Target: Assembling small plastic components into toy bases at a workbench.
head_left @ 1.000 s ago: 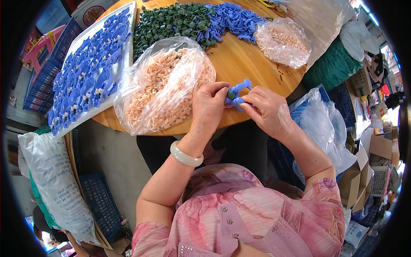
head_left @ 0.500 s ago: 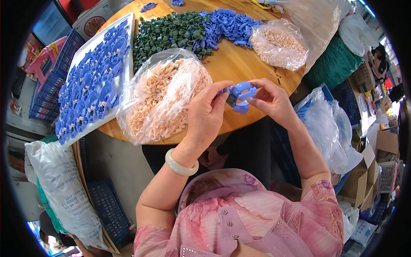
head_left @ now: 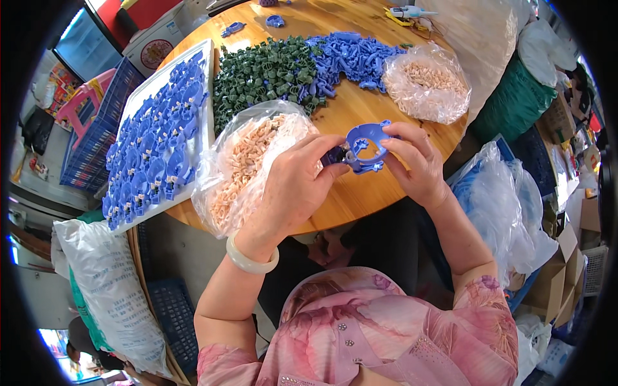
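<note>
A blue ring-shaped plastic part (head_left: 369, 168) hangs above the table's near edge between my two hands, its round opening facing up toward me. My left hand (head_left: 297, 183) pinches its left end between thumb and fingers, where a small dark piece shows; the fingertips hide how the two join. On the other side, the fingers of my right hand (head_left: 418, 161) grip the ring's right rim. Close by my left hand lies an open clear bag of small peach-coloured plastic pieces (head_left: 248, 157). Past the hands are a heap of dark green parts (head_left: 267, 74) and a heap of blue parts (head_left: 354, 61).
A white board (head_left: 207, 83) with rows of blue assembled parts stands at the left of the round wooden table (head_left: 335, 206). Another bag of peach pieces (head_left: 428, 83) sits at the far right. Sacks, plastic bags, crates and cardboard boxes (head_left: 557, 276) crowd both sides.
The blue ring part has turned in my hands, so its opening now shows. My right fingers have shifted along its rim. The whole scene sits lower in the picture.
</note>
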Tool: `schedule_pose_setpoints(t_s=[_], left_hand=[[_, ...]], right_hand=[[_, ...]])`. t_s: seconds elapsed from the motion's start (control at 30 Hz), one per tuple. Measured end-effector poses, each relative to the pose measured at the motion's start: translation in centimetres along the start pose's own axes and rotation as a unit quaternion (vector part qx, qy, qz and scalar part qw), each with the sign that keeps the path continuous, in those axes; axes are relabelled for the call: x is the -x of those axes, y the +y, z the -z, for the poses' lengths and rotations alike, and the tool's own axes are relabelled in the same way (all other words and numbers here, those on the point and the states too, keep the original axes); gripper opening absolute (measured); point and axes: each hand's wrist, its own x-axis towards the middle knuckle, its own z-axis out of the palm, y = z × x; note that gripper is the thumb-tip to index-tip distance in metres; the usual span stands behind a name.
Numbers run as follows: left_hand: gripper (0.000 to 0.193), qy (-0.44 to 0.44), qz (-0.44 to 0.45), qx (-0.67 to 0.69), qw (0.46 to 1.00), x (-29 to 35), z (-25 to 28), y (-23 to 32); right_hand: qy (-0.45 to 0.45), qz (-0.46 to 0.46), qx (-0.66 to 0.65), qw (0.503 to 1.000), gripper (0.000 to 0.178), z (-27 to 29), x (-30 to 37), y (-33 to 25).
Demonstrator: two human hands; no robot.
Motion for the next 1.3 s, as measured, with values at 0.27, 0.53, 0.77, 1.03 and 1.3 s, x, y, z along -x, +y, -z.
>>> schedule_pose_setpoints(t_s=[0.27, 0.53, 0.77, 1.03, 1.3], left_hand=[[0.035, 0.060, -0.055, -0.122, 0.989, -1.2, 4.7, 0.0], [0.031, 0.167, 0.025, -0.237, 0.957, -2.8, 16.1, -4.7], [0.036, 0.281, 0.135, -0.391, 0.866, -8.6, 30.9, -16.2], [0.028, 0.298, 0.292, -0.469, 0.778, -14.2, 33.2, -28.9], [0.019, 0.246, 0.335, -0.510, 0.753, -15.9, 32.3, -33.1]], right_hand=[[-0.002, -0.144, -0.080, 0.986, 0.048, -1.3, -0.9, 0.2], [-0.194, -0.205, -0.087, 0.955, 0.044, -2.1, 0.6, -2.7], [-0.183, -0.167, 0.011, 0.969, 0.029, -3.7, -0.1, -3.6], [-0.134, -0.190, 0.002, 0.973, 0.017, -4.4, -0.1, -3.4], [-0.127, -0.212, -0.002, 0.969, 0.017, -4.7, -0.5, -3.4]])
